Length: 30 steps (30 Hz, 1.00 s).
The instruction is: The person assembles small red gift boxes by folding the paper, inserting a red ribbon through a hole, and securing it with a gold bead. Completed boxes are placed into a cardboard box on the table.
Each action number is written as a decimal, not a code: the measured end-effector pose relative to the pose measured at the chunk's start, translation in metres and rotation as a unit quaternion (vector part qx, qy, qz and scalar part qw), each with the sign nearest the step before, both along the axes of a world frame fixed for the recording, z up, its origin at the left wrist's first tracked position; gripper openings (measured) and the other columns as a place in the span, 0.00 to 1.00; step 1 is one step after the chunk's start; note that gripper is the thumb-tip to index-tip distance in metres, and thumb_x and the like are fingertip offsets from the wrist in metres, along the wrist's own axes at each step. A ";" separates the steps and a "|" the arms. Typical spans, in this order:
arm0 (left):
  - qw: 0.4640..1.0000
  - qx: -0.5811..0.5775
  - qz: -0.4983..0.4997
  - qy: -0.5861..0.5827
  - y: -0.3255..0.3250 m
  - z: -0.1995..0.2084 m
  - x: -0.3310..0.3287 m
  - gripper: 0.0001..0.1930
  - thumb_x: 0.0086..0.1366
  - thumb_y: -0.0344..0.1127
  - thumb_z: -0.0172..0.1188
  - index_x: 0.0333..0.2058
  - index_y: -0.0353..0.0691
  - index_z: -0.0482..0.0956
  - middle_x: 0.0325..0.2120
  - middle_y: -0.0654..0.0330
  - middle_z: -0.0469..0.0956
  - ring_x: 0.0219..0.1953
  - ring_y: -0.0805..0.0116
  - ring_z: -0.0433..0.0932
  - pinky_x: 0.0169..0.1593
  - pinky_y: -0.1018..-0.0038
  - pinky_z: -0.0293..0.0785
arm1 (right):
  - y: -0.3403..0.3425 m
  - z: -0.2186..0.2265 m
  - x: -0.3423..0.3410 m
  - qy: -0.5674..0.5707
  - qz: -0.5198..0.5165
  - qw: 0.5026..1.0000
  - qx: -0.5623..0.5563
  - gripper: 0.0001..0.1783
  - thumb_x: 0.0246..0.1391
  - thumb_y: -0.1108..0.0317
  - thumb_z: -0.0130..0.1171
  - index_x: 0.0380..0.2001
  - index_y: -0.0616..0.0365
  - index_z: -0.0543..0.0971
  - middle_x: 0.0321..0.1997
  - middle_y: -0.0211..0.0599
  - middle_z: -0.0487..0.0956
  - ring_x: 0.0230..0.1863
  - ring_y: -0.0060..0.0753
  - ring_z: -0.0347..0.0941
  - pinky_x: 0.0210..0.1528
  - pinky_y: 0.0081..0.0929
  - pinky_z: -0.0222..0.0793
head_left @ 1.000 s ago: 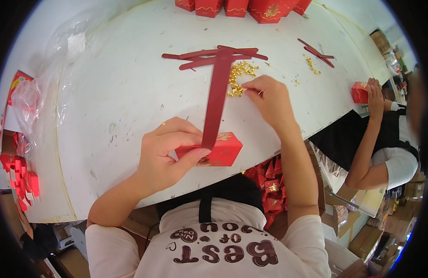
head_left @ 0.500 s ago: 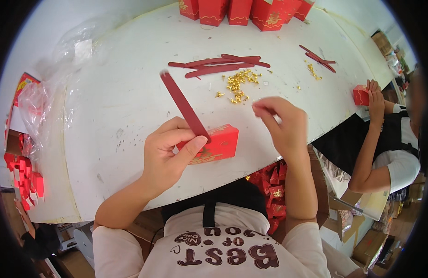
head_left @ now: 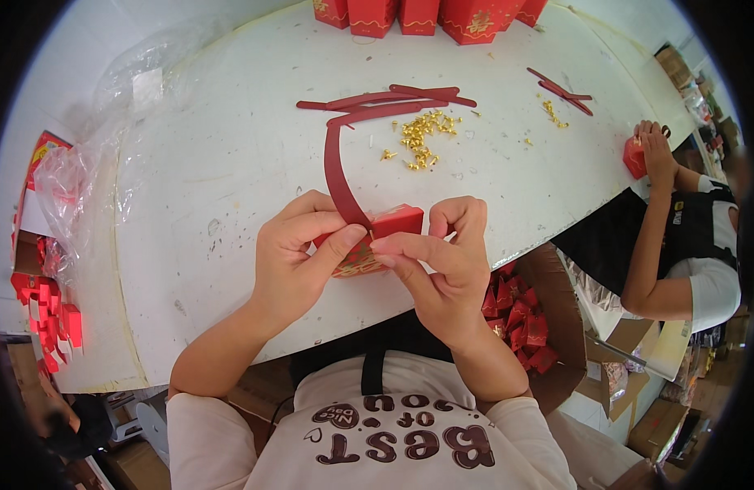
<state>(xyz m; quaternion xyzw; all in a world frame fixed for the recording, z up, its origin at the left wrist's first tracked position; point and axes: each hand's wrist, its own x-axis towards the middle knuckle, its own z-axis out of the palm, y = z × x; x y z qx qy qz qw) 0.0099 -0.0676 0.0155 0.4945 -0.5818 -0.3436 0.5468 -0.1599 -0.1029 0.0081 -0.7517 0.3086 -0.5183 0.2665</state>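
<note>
My left hand (head_left: 299, 245) is closed, pinching the lower end of a dark red strap (head_left: 336, 167) against a small red gift box (head_left: 397, 222) with gold print. The strap stands up from the box and bows to the left. My right hand (head_left: 442, 265) is closed too, its thumb and forefinger pinched at the strap's lower end, right beside my left thumb. Whatever is between those fingertips is too small and covered to make out. Beyond the hands lies a pile of gold split-pin fasteners (head_left: 426, 135), with several loose dark red straps (head_left: 385, 102) behind it.
Several red boxes (head_left: 373, 18) stand along the far side of the white table (head_left: 205, 204). At right, a co-worker's hands (head_left: 659, 155) hold another red box (head_left: 634, 157). Under the table edge sits a carton (head_left: 565, 327) of red boxes. Clear plastic wrap (head_left: 75, 184) lies at left.
My right hand has moved left and down from beside the fastener pile to the strap's end on the box. The strap has swung more upright and now bends.
</note>
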 end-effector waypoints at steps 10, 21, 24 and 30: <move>1.000 -0.006 -0.001 0.016 0.000 -0.003 -0.001 0.05 0.59 0.25 0.58 0.33 0.30 0.79 0.30 0.58 0.75 0.30 0.75 0.72 0.34 0.80 0.68 | 0.001 -0.004 0.002 0.012 -0.019 1.000 0.014 0.09 0.38 0.70 0.67 0.28 0.46 0.82 0.28 0.28 0.63 0.35 0.32 0.54 0.38 0.28 0.47; 0.999 -0.040 0.005 0.029 -0.001 -0.007 -0.001 0.01 0.58 0.22 0.58 0.30 0.31 0.76 0.29 0.58 0.75 0.30 0.73 0.72 0.33 0.79 0.68 | 0.004 0.003 0.003 0.026 -0.038 0.998 0.034 0.10 0.37 0.71 0.68 0.28 0.53 0.82 0.28 0.28 0.58 0.35 0.30 0.53 0.38 0.22 0.52; 0.999 -0.047 0.009 0.020 -0.001 -0.007 -0.001 0.01 0.58 0.22 0.58 0.29 0.31 0.76 0.28 0.58 0.75 0.30 0.73 0.72 0.32 0.79 0.68 | 0.006 0.002 0.003 0.025 -0.035 0.998 0.043 0.10 0.38 0.71 0.68 0.28 0.53 0.82 0.28 0.28 0.58 0.35 0.30 0.53 0.38 0.22 0.53; 0.998 -0.062 0.014 0.022 -0.002 -0.007 -0.003 0.01 0.57 0.22 0.59 0.29 0.31 0.77 0.28 0.57 0.75 0.29 0.72 0.73 0.31 0.79 0.68 | 0.008 0.000 0.005 0.002 -0.038 0.997 0.063 0.09 0.37 0.69 0.68 0.28 0.47 0.82 0.28 0.27 0.61 0.36 0.31 0.55 0.39 0.28 0.46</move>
